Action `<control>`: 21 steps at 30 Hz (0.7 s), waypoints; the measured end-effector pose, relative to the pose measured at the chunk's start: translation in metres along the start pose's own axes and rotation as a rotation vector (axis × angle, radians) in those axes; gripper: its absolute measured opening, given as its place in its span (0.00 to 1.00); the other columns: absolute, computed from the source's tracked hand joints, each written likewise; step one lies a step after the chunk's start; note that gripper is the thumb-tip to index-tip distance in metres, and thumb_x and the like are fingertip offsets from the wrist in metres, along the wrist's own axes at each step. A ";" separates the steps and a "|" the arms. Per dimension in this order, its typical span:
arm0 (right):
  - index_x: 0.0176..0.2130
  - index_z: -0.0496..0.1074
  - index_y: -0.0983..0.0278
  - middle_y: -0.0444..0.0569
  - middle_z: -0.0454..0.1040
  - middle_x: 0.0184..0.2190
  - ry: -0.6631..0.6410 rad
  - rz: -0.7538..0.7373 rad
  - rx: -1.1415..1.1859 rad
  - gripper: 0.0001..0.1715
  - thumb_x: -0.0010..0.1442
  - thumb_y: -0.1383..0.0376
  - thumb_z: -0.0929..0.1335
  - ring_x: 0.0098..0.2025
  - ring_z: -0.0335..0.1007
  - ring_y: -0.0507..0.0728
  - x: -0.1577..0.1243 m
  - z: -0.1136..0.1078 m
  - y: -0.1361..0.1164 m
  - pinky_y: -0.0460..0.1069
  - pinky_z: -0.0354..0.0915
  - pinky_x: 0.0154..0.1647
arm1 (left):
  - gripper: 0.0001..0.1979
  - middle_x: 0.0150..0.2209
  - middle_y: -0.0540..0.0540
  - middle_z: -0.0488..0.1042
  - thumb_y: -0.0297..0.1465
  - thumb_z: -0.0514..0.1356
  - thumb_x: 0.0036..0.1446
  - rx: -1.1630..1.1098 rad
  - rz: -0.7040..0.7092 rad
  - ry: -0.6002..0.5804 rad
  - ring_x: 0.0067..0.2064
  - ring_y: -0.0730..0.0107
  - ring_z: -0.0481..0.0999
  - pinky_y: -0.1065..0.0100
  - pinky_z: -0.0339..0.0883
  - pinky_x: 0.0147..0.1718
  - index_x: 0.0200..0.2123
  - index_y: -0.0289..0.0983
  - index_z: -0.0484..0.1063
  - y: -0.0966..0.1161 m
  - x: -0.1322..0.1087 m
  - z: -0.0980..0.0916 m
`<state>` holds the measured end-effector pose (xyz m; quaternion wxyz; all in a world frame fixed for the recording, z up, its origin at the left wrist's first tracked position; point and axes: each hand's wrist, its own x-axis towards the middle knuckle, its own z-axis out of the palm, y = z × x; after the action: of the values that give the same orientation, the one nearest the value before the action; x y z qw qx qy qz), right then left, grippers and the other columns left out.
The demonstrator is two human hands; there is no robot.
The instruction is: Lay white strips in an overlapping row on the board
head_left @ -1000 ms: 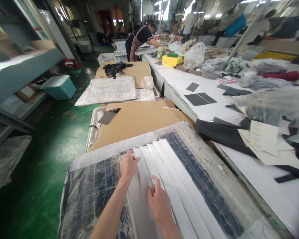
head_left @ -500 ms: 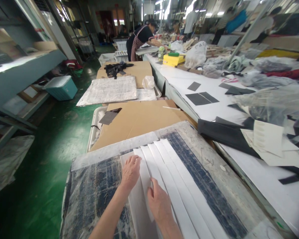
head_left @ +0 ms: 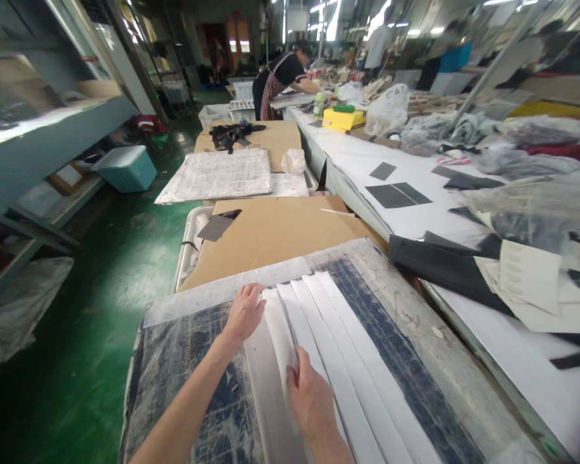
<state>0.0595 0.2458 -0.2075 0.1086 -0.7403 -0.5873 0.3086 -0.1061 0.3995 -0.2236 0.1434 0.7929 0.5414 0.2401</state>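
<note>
Several long white strips (head_left: 328,341) lie side by side, overlapping, on a stained board (head_left: 415,322) smeared with dark blue and grey. My left hand (head_left: 245,312) lies flat with fingers out on the far end of the leftmost strip (head_left: 265,361). My right hand (head_left: 310,399) rests nearer to me on the neighbouring strips, fingers together and stretched forward, thumb at the strip's edge. Neither hand lifts anything.
Brown cardboard (head_left: 280,232) covers a crate beyond the board. A long white table (head_left: 367,161) on the right carries dark fabric pieces (head_left: 399,194), paper patterns (head_left: 529,274) and plastic bags. A person in an apron (head_left: 280,80) works far off. Green floor and a teal bin (head_left: 125,169) lie left.
My left hand slid back up to the far end of the leftmost strip after dipping nearer. My right hand stayed almost still. The view shifted slightly left.
</note>
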 end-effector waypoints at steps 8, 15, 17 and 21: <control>0.58 0.63 0.64 0.52 0.82 0.37 0.000 0.049 0.036 0.24 0.64 0.70 0.60 0.39 0.79 0.61 0.006 0.002 0.000 0.49 0.61 0.35 | 0.12 0.46 0.43 0.75 0.23 0.53 0.63 0.010 0.240 -0.168 0.51 0.60 0.71 0.58 0.67 0.51 0.46 0.39 0.71 0.017 -0.022 0.005; 0.56 0.63 0.66 0.52 0.81 0.34 0.010 0.065 0.074 0.21 0.64 0.71 0.59 0.38 0.79 0.62 0.005 0.000 0.003 0.50 0.60 0.35 | 0.11 0.48 0.41 0.74 0.25 0.51 0.65 0.075 0.268 -0.213 0.50 0.58 0.71 0.57 0.68 0.49 0.48 0.38 0.69 0.022 -0.042 0.010; 0.56 0.63 0.66 0.52 0.81 0.33 0.009 0.080 0.078 0.21 0.64 0.71 0.59 0.38 0.79 0.62 0.005 -0.001 0.003 0.50 0.60 0.35 | 0.12 0.49 0.41 0.74 0.25 0.51 0.65 0.096 0.283 -0.226 0.51 0.57 0.70 0.57 0.68 0.49 0.48 0.38 0.69 0.021 -0.046 0.010; 0.55 0.63 0.66 0.52 0.81 0.33 0.017 0.096 0.081 0.20 0.64 0.72 0.60 0.38 0.79 0.62 0.005 0.000 0.001 0.50 0.60 0.35 | 0.12 0.52 0.40 0.72 0.25 0.51 0.66 0.137 0.320 -0.247 0.55 0.56 0.69 0.55 0.67 0.51 0.50 0.38 0.68 0.023 -0.054 0.010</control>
<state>0.0615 0.2505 -0.2099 0.1286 -0.7654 -0.5372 0.3304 -0.0985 0.3417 -0.2335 0.1142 0.9000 0.4022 0.1235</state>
